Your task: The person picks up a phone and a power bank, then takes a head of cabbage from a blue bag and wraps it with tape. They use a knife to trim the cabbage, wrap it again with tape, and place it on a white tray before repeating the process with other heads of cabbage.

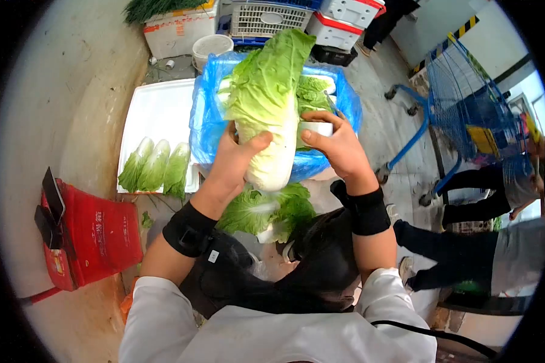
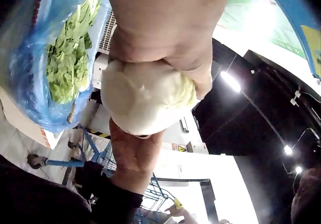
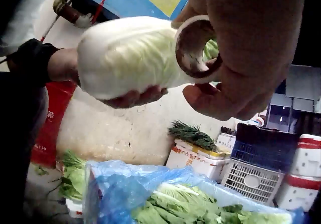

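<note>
A large napa cabbage [image 1: 266, 91] is held up in front of the body, white base toward me and green leaves away. My left hand [image 1: 239, 154] grips it from the left side, thumb across the front and the other fingers around the back. My right hand [image 1: 339, 145], on the cabbage's right, pinches a white roll of tape [image 1: 317, 129] between thumb and fingers. In the right wrist view the tape roll [image 3: 186, 43] shows its brown hollow core, close beside the cabbage [image 3: 130, 58]. The left wrist view shows the cabbage's pale rounded base [image 2: 145, 96].
Below the hands stands a box lined with blue plastic [image 1: 204, 112], with more cabbages [image 1: 315, 88] inside. Three small cabbages [image 1: 154, 163] lie on a white tray [image 1: 157, 106] at left. Leafy cabbage [image 1: 254, 209] sits between the knees. A red bin [image 1: 103, 236] and blue shopping cart [image 1: 466, 103] flank me.
</note>
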### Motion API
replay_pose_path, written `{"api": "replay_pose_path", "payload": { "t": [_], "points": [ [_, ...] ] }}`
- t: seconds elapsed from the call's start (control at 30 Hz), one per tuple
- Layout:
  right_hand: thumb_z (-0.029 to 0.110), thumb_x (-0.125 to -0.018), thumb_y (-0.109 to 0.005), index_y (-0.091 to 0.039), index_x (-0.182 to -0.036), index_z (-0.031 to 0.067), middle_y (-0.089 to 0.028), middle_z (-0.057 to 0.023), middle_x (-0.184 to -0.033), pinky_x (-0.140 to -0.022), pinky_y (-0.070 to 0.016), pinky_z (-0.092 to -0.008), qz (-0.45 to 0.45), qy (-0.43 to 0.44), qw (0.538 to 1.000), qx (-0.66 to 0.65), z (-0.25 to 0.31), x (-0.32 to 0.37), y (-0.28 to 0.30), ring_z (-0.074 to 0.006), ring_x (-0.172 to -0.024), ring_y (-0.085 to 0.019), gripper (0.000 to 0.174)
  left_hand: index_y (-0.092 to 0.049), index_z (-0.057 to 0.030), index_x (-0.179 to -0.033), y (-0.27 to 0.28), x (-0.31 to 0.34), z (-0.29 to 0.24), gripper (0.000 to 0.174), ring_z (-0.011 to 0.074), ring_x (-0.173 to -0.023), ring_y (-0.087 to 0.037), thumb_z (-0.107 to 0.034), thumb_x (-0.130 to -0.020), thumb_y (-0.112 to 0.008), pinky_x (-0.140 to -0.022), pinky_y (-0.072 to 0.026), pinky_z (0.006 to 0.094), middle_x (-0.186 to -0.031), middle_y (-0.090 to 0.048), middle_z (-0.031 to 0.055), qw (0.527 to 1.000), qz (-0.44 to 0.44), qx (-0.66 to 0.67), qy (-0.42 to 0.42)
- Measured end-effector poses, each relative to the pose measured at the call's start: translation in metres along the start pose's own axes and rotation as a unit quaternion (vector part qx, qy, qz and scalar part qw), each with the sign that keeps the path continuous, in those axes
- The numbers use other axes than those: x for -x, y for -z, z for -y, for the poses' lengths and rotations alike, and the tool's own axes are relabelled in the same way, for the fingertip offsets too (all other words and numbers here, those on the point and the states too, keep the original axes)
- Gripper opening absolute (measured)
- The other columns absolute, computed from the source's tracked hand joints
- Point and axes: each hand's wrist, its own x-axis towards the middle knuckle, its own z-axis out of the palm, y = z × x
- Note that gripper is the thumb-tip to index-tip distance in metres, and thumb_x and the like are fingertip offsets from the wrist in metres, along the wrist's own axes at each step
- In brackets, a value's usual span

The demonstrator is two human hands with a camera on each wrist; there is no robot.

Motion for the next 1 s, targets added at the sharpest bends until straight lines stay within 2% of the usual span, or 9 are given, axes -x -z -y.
{"api": "replay_pose_path", "payload": {
  "t": [0.07, 0.13, 0.23, 0.3, 0.37, 0.57, 0.73, 0.8, 1.0],
  "points": [
    [0.017, -0.080, -0.087, -0.060, -0.129, -0.0037, -0.067, -0.0093, -0.117, -0.090, -0.0533, -0.0304, 0.053, 0.031, 0.995, -0.079, -0.003, 0.001, -0.005, -0.0159, -0.101, -0.066, 0.059, -0.043, 0.0025, -0.141, 0.002, 0.004, 0.001, 0.062, 0.0221, -0.112, -0.065, -0.015, -0.090, -0.074, -0.096, -0.0549, 0.0374, -0.128, -0.062, 0.0141, 0.997, 0.037, 0.031, 0.057],
    [0.016, -0.079, -0.087, -0.059, -0.129, -0.0030, -0.067, -0.0094, -0.118, -0.092, -0.0537, -0.0312, 0.079, -0.031, 0.984, -0.154, 0.005, 0.010, -0.005, -0.0164, -0.102, -0.066, 0.060, -0.040, 0.0029, -0.143, 0.003, 0.007, 0.001, 0.064, 0.0223, -0.118, -0.062, -0.018, -0.092, -0.073, -0.102, -0.0517, 0.0386, -0.133, -0.059, 0.0138, 0.985, 0.110, 0.105, 0.077],
    [0.012, -0.079, -0.087, -0.060, -0.126, -0.0025, -0.067, -0.0097, -0.115, -0.091, -0.0543, -0.0308, 0.063, 0.039, 0.988, -0.134, 0.005, 0.012, -0.006, -0.0167, -0.102, -0.067, 0.056, -0.040, 0.0031, -0.144, 0.006, 0.007, 0.002, 0.062, 0.0220, -0.124, -0.058, -0.018, -0.095, -0.071, -0.105, -0.0491, 0.0384, -0.137, -0.056, 0.0138, 0.989, 0.111, 0.073, 0.068],
    [0.012, -0.078, -0.087, -0.061, -0.125, -0.0019, -0.067, -0.0094, -0.114, -0.091, -0.0544, -0.0304, 0.042, 0.027, 0.989, -0.137, 0.005, 0.012, -0.007, -0.0161, -0.101, -0.066, 0.056, -0.040, 0.0031, -0.144, 0.004, 0.003, 0.002, 0.061, 0.0218, -0.125, -0.057, -0.018, -0.095, -0.071, -0.104, -0.0489, 0.0381, -0.138, -0.056, 0.0138, 0.989, 0.121, 0.045, 0.074],
    [0.012, -0.077, -0.088, -0.061, -0.123, -0.0013, -0.067, -0.0092, -0.114, -0.090, -0.0545, -0.0301, 0.020, 0.015, 0.990, -0.140, 0.005, 0.010, -0.007, -0.0156, -0.099, -0.066, 0.055, -0.041, 0.0031, -0.143, 0.001, 0.001, 0.004, 0.062, 0.0213, -0.123, -0.057, -0.019, -0.094, -0.073, -0.103, -0.0486, 0.0377, -0.137, -0.056, 0.0131, 0.997, 0.072, -0.027, 0.007],
    [0.025, -0.068, -0.094, -0.064, -0.119, -0.0004, -0.066, -0.0116, -0.112, -0.090, -0.0526, -0.0326, -0.063, 0.144, 0.977, 0.144, -0.001, 0.004, -0.018, -0.0190, -0.103, -0.063, 0.064, -0.044, 0.0019, -0.142, -0.008, 0.004, 0.008, 0.063, 0.0202, -0.118, -0.060, -0.019, -0.091, -0.075, -0.102, -0.0490, 0.0357, -0.132, -0.059, 0.0113, 0.988, 0.065, -0.134, -0.042],
    [0.024, -0.069, -0.093, -0.064, -0.123, 0.0004, -0.066, -0.0127, -0.120, -0.093, -0.0514, -0.0309, 0.011, 0.060, 0.998, 0.016, 0.007, 0.003, -0.001, -0.0189, -0.109, -0.062, 0.066, -0.046, 0.0013, -0.141, -0.006, 0.007, 0.000, 0.064, 0.0216, -0.116, -0.062, -0.019, -0.088, -0.075, -0.099, -0.0515, 0.0367, -0.130, -0.061, 0.0116, 0.995, 0.050, -0.088, 0.015],
    [0.023, -0.070, -0.093, -0.065, -0.122, -0.0008, -0.067, -0.0113, -0.117, -0.090, -0.0524, -0.0294, -0.001, 0.100, 0.990, 0.095, 0.007, -0.002, 0.003, -0.0172, -0.105, -0.064, 0.064, -0.046, 0.0014, -0.141, -0.007, 0.007, 0.001, 0.065, 0.0223, -0.116, -0.063, -0.020, -0.087, -0.075, -0.098, -0.0522, 0.0373, -0.130, -0.062, 0.0120, 0.997, 0.052, -0.054, 0.033],
    [0.023, -0.071, -0.092, -0.067, -0.119, -0.0038, -0.072, -0.0082, -0.107, -0.087, -0.0529, -0.0276, 0.013, 0.094, 0.993, 0.067, 0.008, 0.003, 0.008, -0.0131, -0.096, -0.066, 0.061, -0.045, 0.0026, -0.142, -0.002, 0.009, 0.005, 0.068, 0.0231, -0.116, -0.064, -0.024, -0.085, -0.072, -0.098, -0.0530, 0.0371, -0.130, -0.062, 0.0135, 0.994, 0.088, -0.031, 0.062]
  ]
}}
